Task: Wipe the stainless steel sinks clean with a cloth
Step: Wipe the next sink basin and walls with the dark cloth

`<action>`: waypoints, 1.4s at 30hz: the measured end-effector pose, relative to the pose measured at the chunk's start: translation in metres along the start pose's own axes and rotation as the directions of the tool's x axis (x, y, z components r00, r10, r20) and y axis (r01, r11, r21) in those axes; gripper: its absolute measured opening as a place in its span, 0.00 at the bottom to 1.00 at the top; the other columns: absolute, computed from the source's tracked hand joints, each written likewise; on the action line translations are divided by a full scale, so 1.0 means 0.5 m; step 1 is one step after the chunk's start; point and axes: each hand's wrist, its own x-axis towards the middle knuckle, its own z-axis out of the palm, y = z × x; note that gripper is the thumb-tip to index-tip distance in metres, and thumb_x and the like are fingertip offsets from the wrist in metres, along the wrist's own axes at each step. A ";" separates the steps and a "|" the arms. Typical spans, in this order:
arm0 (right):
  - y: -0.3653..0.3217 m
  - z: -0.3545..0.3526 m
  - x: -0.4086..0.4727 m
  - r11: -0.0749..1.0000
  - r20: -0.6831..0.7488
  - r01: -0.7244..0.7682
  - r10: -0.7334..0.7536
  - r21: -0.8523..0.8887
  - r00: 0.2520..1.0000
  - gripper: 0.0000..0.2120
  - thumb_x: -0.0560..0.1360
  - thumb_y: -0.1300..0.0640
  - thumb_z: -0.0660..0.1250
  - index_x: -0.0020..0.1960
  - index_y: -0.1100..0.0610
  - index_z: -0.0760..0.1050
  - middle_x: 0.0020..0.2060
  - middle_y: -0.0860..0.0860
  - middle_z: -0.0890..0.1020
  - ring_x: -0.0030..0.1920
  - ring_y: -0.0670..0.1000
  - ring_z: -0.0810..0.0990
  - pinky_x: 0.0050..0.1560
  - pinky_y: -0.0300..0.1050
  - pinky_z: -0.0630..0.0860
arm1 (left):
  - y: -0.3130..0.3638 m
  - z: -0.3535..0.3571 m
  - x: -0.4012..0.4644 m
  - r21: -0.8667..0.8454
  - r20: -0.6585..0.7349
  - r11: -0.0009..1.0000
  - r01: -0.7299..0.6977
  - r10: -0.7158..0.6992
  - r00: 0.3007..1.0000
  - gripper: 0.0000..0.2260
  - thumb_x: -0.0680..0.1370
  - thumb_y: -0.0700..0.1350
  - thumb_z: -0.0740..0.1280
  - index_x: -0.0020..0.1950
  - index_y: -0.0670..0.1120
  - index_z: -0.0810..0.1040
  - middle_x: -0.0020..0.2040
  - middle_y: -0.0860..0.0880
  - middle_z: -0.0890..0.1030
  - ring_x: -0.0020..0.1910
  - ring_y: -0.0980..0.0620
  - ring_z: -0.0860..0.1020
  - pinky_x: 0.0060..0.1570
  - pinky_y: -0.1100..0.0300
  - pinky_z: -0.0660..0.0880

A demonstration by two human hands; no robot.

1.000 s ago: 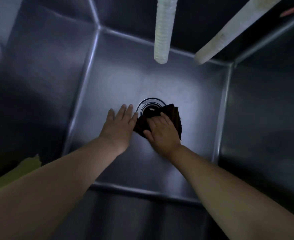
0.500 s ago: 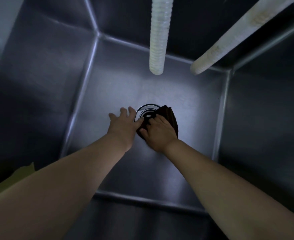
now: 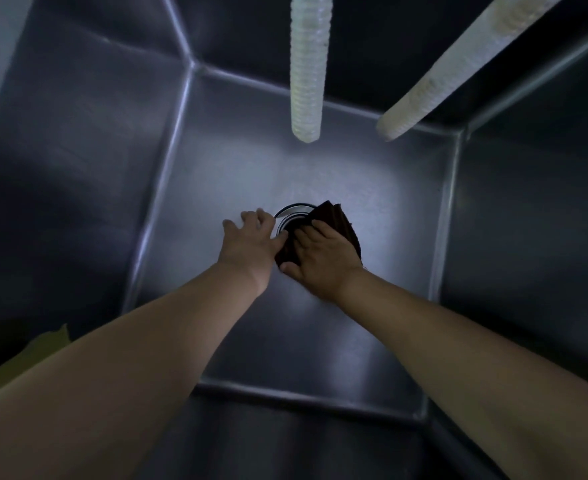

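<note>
Cloth (image 3: 337, 225) pressed over the drain (image 3: 290, 216) by the flat-fingered right hand (image 3: 323, 258), left hand (image 3: 249, 240) seemingly bracing, fingers spread, on the sink (image 3: 320, 341) floor.

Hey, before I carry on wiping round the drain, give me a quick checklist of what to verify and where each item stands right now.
1. Cloth under the right hand: ok, the hand presses it flat on the sink floor.
2. Cloth at the drain: ok, it covers the drain's right side.
3. Left hand clear of the cloth's path: not ok, it rests beside the drain, touching the cloth.
4. Hoses above clear of the hands: ok.
5. Floor already clean: cannot tell, too dim.
</note>
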 end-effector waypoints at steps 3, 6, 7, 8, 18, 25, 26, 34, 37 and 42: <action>-0.016 0.002 0.000 0.997 -0.046 -0.061 0.059 -0.038 0.997 0.32 0.80 0.39 0.41 0.74 0.58 0.60 0.65 0.53 0.74 0.68 0.52 0.64 0.70 0.50 0.43 | 0.001 0.001 -0.002 0.018 -0.016 1.000 -0.003 0.003 1.000 0.47 0.68 0.49 0.74 0.77 0.54 0.45 0.74 0.37 0.46 0.72 0.35 0.53 0.65 0.42 0.64; -0.027 -0.001 -0.008 0.994 -0.083 -0.049 0.041 -0.097 0.996 0.24 0.80 0.41 0.49 0.69 0.52 0.69 0.55 0.50 0.79 0.62 0.54 0.69 0.64 0.54 0.42 | 0.002 0.003 -0.003 0.034 -0.044 0.999 -0.003 0.004 0.999 0.46 0.68 0.50 0.73 0.77 0.54 0.46 0.74 0.37 0.47 0.71 0.35 0.54 0.64 0.43 0.65; -0.030 -0.003 -0.010 0.993 -0.079 -0.045 0.037 -0.106 0.996 0.21 0.80 0.42 0.52 0.67 0.49 0.71 0.55 0.50 0.80 0.62 0.54 0.69 0.64 0.55 0.40 | 0.001 0.004 -0.004 0.035 -0.051 0.999 -0.003 0.004 0.999 0.46 0.68 0.50 0.73 0.77 0.54 0.46 0.74 0.37 0.48 0.71 0.35 0.55 0.64 0.44 0.65; -0.032 -0.004 -0.009 0.994 -0.077 -0.048 0.040 -0.097 0.996 0.20 0.80 0.42 0.53 0.66 0.48 0.72 0.55 0.49 0.80 0.63 0.55 0.68 0.64 0.56 0.39 | 0.001 0.004 -0.004 0.034 -0.053 0.999 -0.003 0.005 0.999 0.46 0.68 0.50 0.73 0.77 0.54 0.47 0.74 0.37 0.48 0.71 0.36 0.55 0.64 0.44 0.65; -0.024 0.021 -0.011 0.945 -0.216 -0.096 0.169 0.314 0.962 0.24 0.81 0.46 0.47 0.61 0.56 0.76 0.55 0.51 0.79 0.65 0.50 0.68 0.70 0.42 0.31 | -0.002 0.003 -0.006 0.038 -0.064 0.999 -0.003 0.006 0.998 0.49 0.66 0.50 0.75 0.77 0.53 0.47 0.74 0.37 0.49 0.70 0.37 0.57 0.64 0.44 0.64; -0.026 0.025 -0.011 0.945 -0.216 -0.082 0.155 0.317 0.964 0.25 0.80 0.45 0.46 0.71 0.55 0.67 0.65 0.49 0.74 0.70 0.49 0.62 0.68 0.43 0.26 | 0.003 0.002 -0.005 0.035 -0.059 0.999 0.008 -0.006 0.998 0.50 0.66 0.53 0.76 0.77 0.54 0.46 0.74 0.37 0.49 0.71 0.37 0.56 0.66 0.43 0.64; -0.024 0.027 -0.012 0.948 -0.220 -0.076 0.148 0.309 0.964 0.25 0.80 0.45 0.46 0.70 0.55 0.69 0.63 0.49 0.76 0.69 0.49 0.63 0.69 0.43 0.27 | 0.004 0.000 -0.006 0.040 -0.056 0.999 0.011 -0.008 0.998 0.50 0.65 0.53 0.76 0.77 0.54 0.46 0.74 0.37 0.49 0.71 0.37 0.57 0.66 0.43 0.64; 0.004 0.048 -0.073 0.989 -0.329 -0.048 0.094 0.143 0.940 0.21 0.79 0.48 0.56 0.65 0.58 0.73 0.63 0.53 0.77 0.69 0.54 0.68 0.75 0.57 0.48 | 0.004 -0.006 -0.011 0.045 -0.034 0.999 0.000 0.002 0.999 0.51 0.64 0.54 0.77 0.77 0.54 0.47 0.74 0.38 0.49 0.71 0.37 0.57 0.66 0.44 0.64; 0.012 0.083 -0.136 0.976 -0.363 -0.133 0.188 0.170 0.913 0.26 0.77 0.48 0.56 0.74 0.54 0.63 0.72 0.53 0.67 0.72 0.54 0.64 0.72 0.58 0.57 | 0.003 -0.004 -0.012 0.035 -0.042 0.999 -0.003 0.004 0.999 0.52 0.63 0.54 0.77 0.77 0.54 0.47 0.74 0.38 0.49 0.71 0.37 0.57 0.67 0.43 0.64; -0.021 0.123 -0.223 0.927 -0.240 -0.334 0.368 0.169 0.898 0.32 0.74 0.43 0.59 0.73 0.56 0.63 0.72 0.58 0.67 0.71 0.60 0.66 0.68 0.59 0.62 | -0.010 0.015 -0.025 -0.058 -0.102 0.998 -0.011 0.005 0.995 0.55 0.65 0.53 0.77 0.77 0.50 0.40 0.75 0.39 0.47 0.72 0.38 0.55 0.70 0.46 0.59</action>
